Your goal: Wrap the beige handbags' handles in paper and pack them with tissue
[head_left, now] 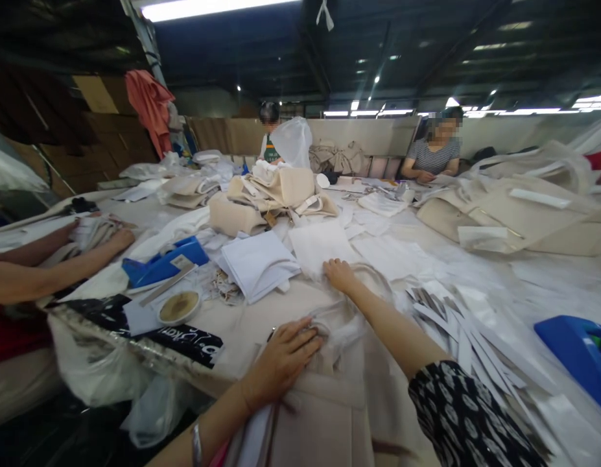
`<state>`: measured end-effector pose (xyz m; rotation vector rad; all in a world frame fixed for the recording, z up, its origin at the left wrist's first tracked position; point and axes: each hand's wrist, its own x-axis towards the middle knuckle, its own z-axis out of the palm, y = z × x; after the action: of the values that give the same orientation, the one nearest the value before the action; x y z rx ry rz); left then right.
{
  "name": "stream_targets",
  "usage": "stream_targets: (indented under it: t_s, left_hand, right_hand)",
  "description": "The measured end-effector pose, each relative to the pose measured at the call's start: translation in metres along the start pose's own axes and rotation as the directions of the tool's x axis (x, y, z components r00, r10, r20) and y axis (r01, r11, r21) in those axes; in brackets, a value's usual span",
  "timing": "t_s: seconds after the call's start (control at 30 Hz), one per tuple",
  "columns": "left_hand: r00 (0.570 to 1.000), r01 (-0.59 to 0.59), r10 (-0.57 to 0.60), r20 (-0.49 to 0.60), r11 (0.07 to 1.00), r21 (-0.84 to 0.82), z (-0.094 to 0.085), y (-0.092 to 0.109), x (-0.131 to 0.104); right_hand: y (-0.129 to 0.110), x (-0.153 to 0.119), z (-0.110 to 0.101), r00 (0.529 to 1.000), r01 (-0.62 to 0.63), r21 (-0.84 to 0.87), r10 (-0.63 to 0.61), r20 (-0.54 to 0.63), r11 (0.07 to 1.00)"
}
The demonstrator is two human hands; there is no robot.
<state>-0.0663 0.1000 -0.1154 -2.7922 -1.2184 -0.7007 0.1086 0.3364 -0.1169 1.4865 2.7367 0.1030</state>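
Observation:
My left hand (pixel 286 355) lies flat on a beige bag (pixel 319 421), its fingers stretched out over the bag's top. Some thin, translucent wrapping (pixel 346 327) is bunched beside those fingers. Further forward, my right hand (pixel 340 275) has bent fingers at the near edge of a white sheet (pixel 322 241) and seems to grip it; the thumb is hidden. A stack of white square sheets (pixel 260 264) lies to the left of that hand. Under my right forearm runs a curved beige strap (pixel 378 279).
Blue tape dispensers (pixel 166 261) stand left and right, with a round tub (pixel 179 307) near the left one. White strips (pixel 468 337) spread at right. Beige bags (pixel 275 194) pile ahead. A co-worker's arms (pixel 86 253) handle fabric at left; two people sit across the table.

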Motion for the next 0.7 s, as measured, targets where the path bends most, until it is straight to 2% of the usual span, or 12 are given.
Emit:
stream_targets:
  t_s: [0.1, 0.17, 0.3, 0.4, 0.47, 0.53, 0.57, 0.6, 0.7]
  left_hand:
    - [1.000, -0.017, 0.017, -0.008, 0.997, -0.076, -0.001, 0.000, 0.001]
    - [1.000, -0.028, 0.028, -0.007, 0.994, -0.106, -0.003, 0.002, 0.000]
    - [0.998, -0.057, 0.058, 0.008, 0.994, -0.094, -0.014, 0.007, -0.004]
    - [0.997, -0.065, 0.066, 0.028, 0.997, -0.047, -0.027, 0.015, -0.010]
    - [0.998, -0.052, 0.053, 0.037, 0.998, -0.024, -0.035, 0.023, -0.015]
    - [0.999, -0.034, 0.034, 0.030, 0.999, -0.010, -0.041, 0.031, -0.021]
    - [1.000, -0.023, 0.023, 0.021, 1.000, -0.004, -0.043, 0.035, -0.025]
    - [1.000, -0.009, 0.009, 0.006, 1.000, 0.002, -0.045, 0.040, -0.029]
    - [0.996, 0.051, -0.051, -0.071, 0.999, 0.002, -0.046, 0.054, -0.043]
  right_hand:
    - [-0.002, -0.003, -0.006, 1.000, -0.024, 0.024, 0.024, -0.006, 0.999]
    - [-0.002, -0.004, -0.018, 0.997, -0.068, 0.032, 0.069, -0.040, 0.997]
    - [0.000, -0.008, -0.063, 0.954, -0.195, 0.046, 0.201, -0.223, 0.980]
    - [0.005, -0.015, -0.113, 0.870, -0.280, 0.073, 0.285, -0.402, 0.957]
    - [0.010, -0.024, -0.146, 0.794, -0.321, 0.103, 0.327, -0.512, 0.942]
    - [0.014, -0.035, -0.174, 0.712, -0.327, 0.133, 0.337, -0.616, 0.936]
    - [0.016, -0.042, -0.185, 0.691, -0.324, 0.140, 0.335, -0.641, 0.936]
    - [0.017, -0.049, -0.194, 0.690, -0.323, 0.142, 0.336, -0.641, 0.936]
    - [0.020, -0.071, -0.207, 0.770, -0.354, 0.141, 0.374, -0.517, 0.924]
